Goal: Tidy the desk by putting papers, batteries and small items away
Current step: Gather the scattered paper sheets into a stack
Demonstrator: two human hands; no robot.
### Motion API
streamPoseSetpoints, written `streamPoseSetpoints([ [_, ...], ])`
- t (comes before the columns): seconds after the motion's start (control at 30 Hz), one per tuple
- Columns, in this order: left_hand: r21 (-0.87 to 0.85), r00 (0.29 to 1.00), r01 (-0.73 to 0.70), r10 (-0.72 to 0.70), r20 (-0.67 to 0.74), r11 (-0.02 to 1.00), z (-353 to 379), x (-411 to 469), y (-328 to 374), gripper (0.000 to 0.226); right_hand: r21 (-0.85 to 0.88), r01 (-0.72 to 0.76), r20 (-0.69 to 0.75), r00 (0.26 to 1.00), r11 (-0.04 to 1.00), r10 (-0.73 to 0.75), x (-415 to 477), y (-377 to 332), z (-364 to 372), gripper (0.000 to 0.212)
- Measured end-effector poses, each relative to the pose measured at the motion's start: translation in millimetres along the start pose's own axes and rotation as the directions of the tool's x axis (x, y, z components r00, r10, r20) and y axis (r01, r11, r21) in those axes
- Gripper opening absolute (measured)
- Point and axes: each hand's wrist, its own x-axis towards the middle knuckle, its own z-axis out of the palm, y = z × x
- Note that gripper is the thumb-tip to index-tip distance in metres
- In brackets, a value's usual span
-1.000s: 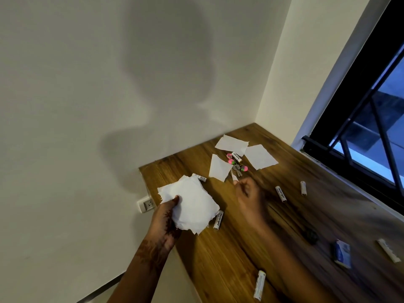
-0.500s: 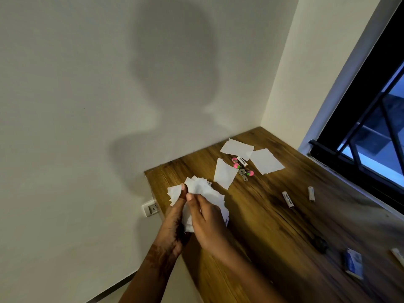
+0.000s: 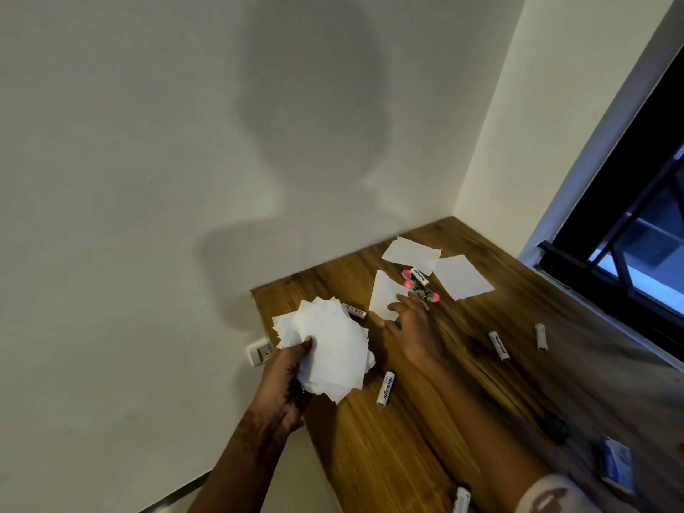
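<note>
Fingers (image 3: 304, 344) w/ ragged white paper stack (image 3: 333, 349)

Dim warm light, big soft shadow on the wall (image 3: 185, 142); lower edges blurred, perhaps motion.

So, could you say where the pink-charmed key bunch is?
Head view: the pink-charmed key bunch lies on the brown wooden desk, just beyond the right hand, beside the white triangular paper.

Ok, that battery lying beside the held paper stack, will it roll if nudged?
Probably: the battery is a smooth cylinder lying on its side on the flat wooden desk. It looks rigid, so a pinch across its body should hold.
</note>
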Motion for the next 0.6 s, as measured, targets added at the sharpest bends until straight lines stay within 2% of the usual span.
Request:
streamPoseSetpoints([
  [0.03, 0.020, 1.000, -0.009, 0.009, 0.012, 1.000, -2, 1, 1, 0.051, -0.063, 0.012, 0.006, 1.000, 0.998, -0.011, 3, 5, 3, 0.035],
  [0.13, 0.099, 0.999, 0.008, -0.013, 0.048, 0.995, -6, 2, 2, 0.022, -0.152, 0.053, -0.038, 0.998, 0.987, -0.059, 4, 8, 5, 0.030],
  [0.2, 0.075, 1.000, 0.011, -0.013, 0.027, 0.997, -6, 3, 3, 0.017, -0.132, 0.065, -0.082, 0.994, 0.989, -0.076, 4, 5, 4, 0.025],
  [0.3, 0.132, 0.998, 0.018, -0.025, 0.052, 0.991, -9, 3, 6, 0.020, 0.123, 0.003, -0.155, 0.988, 0.992, 0.016, 1, -10, -2, 0.019],
  [0.37, 0.090, 0.997, 0.042, -0.048, 0.059, 0.995, -9, 1, 8, 0.028, 0.317, -0.031, -0.186, 0.978, 0.948, 0.094, -2, -24, -12, 0.018],
  [0.43, 0.009, 1.000, 0.011, -0.011, 0.018, 1.000, -5, 1, 4, 0.043, 0.458, -0.051, -0.206, 0.965, 0.887, 0.162, -7, -40, -27, 0.018],
  [0.53, -0.009, 1.000, 0.012, -0.012, -0.027, 1.000, 1, 1, 0, 0.051, 0.625, 0.035, -0.272, 0.946, 0.779, 0.176, -16, -64, -50, 0.011],
  [0.6, 0.027, 0.999, 0.042, -0.041, -0.010, 0.999, 2, 2, 0, 0.049, 0.655, 0.143, -0.359, 0.923, 0.742, 0.139, -26, -77, -62, 0.005],
])
